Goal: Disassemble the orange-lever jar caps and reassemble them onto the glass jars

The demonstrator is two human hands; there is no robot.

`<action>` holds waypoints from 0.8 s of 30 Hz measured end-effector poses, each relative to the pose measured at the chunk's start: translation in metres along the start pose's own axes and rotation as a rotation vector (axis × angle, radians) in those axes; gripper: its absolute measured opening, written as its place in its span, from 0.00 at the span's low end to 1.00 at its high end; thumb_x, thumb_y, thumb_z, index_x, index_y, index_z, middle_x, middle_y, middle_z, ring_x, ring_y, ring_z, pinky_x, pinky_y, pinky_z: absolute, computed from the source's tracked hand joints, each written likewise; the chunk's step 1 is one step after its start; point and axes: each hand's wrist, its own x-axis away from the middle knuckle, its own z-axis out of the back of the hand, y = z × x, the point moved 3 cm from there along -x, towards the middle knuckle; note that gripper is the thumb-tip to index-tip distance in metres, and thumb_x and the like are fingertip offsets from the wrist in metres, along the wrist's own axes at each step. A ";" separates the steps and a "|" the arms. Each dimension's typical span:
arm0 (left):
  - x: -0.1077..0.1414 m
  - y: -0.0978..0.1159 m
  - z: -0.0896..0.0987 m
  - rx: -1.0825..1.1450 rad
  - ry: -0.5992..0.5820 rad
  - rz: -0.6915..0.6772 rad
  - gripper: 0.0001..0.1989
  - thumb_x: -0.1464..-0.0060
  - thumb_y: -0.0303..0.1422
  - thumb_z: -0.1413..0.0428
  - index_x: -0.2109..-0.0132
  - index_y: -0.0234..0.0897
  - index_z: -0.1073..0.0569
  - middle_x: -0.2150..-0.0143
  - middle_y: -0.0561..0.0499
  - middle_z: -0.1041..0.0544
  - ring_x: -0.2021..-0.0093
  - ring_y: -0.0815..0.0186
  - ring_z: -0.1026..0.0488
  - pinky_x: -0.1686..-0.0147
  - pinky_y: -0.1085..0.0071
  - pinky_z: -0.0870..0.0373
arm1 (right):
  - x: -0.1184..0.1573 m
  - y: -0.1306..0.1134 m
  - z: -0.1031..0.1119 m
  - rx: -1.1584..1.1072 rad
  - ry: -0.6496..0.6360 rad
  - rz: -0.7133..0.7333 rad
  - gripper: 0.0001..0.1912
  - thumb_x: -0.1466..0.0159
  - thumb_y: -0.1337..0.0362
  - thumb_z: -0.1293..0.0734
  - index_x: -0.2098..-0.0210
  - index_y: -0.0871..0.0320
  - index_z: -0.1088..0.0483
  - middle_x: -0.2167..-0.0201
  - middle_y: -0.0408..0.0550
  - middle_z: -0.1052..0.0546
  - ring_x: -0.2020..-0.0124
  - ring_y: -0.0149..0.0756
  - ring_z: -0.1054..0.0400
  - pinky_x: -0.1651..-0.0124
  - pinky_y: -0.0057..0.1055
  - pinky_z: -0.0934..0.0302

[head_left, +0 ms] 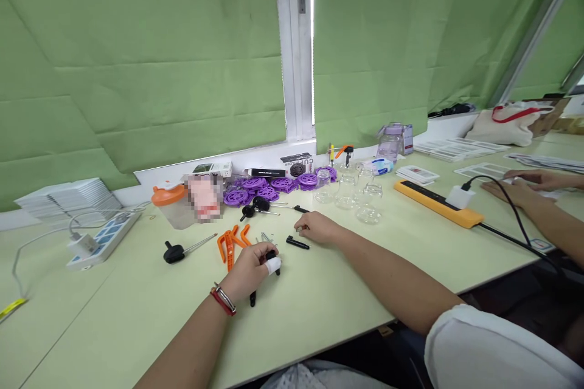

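My left hand (253, 268), with white tape on the thumb, is closed around a black part (276, 264) above the table. Another black piece (252, 299) shows just below it. My right hand (317, 228) rests near the table with its fingers pinched on something small that I cannot make out. Between the hands lies a black rod-shaped part (297, 243). Orange clips (230, 248) and small metal pieces (265, 237) are beside my left hand. Behind my hands lie purple discs (255, 188) and clear glass cups (345, 191).
A black-handled tool (174, 252) lies at the left, near a white power strip (104, 240) and an orange-lidded container (168, 203). An orange power strip (438, 203) sits at the right. Beyond it, another person's hands (524, 188) work at the table.
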 end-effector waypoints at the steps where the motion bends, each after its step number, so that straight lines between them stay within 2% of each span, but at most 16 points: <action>1: 0.000 0.000 0.001 -0.005 0.000 0.003 0.14 0.52 0.41 0.45 0.64 0.35 0.27 0.75 0.53 0.34 0.74 0.70 0.41 0.74 0.73 0.43 | 0.000 0.002 0.000 -0.024 0.012 -0.006 0.13 0.44 0.66 0.33 0.58 0.56 0.24 0.65 0.48 0.22 0.64 0.35 0.30 0.63 0.27 0.41; 3: 0.000 0.001 0.001 -0.007 -0.003 0.000 0.14 0.51 0.42 0.46 0.64 0.35 0.27 0.75 0.54 0.35 0.75 0.70 0.41 0.75 0.74 0.43 | 0.000 0.006 0.003 -0.085 0.041 -0.015 0.15 0.45 0.66 0.32 0.57 0.57 0.25 0.63 0.49 0.23 0.64 0.35 0.30 0.63 0.27 0.40; 6: 0.001 0.001 0.001 -0.009 -0.009 -0.008 0.14 0.51 0.42 0.46 0.64 0.35 0.27 0.75 0.53 0.34 0.75 0.70 0.41 0.74 0.74 0.43 | 0.003 0.013 0.009 -0.178 0.069 -0.025 0.13 0.47 0.67 0.31 0.61 0.57 0.23 0.63 0.49 0.23 0.65 0.34 0.31 0.63 0.27 0.40; 11: 0.001 0.001 0.001 -0.028 0.000 -0.009 0.14 0.51 0.42 0.46 0.64 0.36 0.27 0.74 0.54 0.34 0.74 0.70 0.41 0.74 0.74 0.43 | 0.015 0.018 0.013 -0.323 -0.150 0.005 0.09 0.51 0.67 0.30 0.68 0.57 0.22 0.71 0.44 0.22 0.70 0.32 0.31 0.68 0.25 0.40; 14: 0.001 0.000 0.000 -0.021 0.001 -0.017 0.13 0.51 0.42 0.46 0.64 0.36 0.27 0.74 0.54 0.34 0.74 0.70 0.42 0.74 0.74 0.42 | 0.022 0.017 0.011 -0.310 -0.209 0.030 0.09 0.53 0.66 0.29 0.70 0.56 0.21 0.72 0.44 0.22 0.71 0.32 0.31 0.69 0.24 0.41; 24: 0.001 -0.004 -0.004 -0.010 -0.021 -0.035 0.15 0.51 0.42 0.45 0.61 0.36 0.25 0.73 0.52 0.31 0.74 0.70 0.40 0.74 0.73 0.42 | 0.030 0.009 0.003 -0.256 -0.140 0.044 0.06 0.48 0.68 0.32 0.72 0.57 0.23 0.71 0.44 0.22 0.70 0.31 0.31 0.67 0.25 0.41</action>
